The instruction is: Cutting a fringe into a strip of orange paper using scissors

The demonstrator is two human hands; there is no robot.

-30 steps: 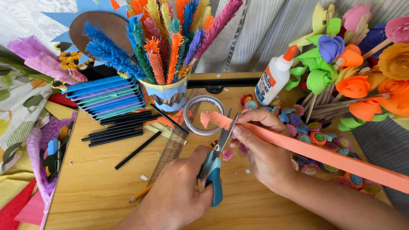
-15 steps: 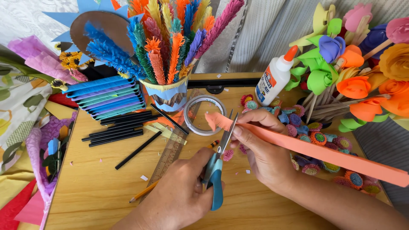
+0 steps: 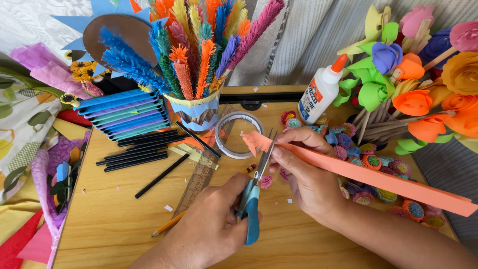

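Note:
My left hand [image 3: 211, 226] grips blue-handled scissors [image 3: 251, 204], blades pointing up and away from me. The blades meet the fringed end of a long orange paper strip [image 3: 378, 179]. My right hand [image 3: 308, 182] pinches that strip just right of the blades, with thumb and fingers on its near edge. The strip runs off to the lower right over my right forearm. Both hands hover above the wooden table [image 3: 114, 224].
Behind the hands are a tape roll [image 3: 241, 134], a glue bottle [image 3: 321, 92] and a cup of fringed paper stems [image 3: 196, 107]. Small rolled paper flowers [image 3: 371, 162] lie right, under paper roses [image 3: 413, 102]. Black sticks [image 3: 139, 149], a ruler [image 3: 196, 182] and a pencil [image 3: 167, 224] lie left.
The strip's cut end has shifted slightly right along the blades. Both hands stay almost in place.

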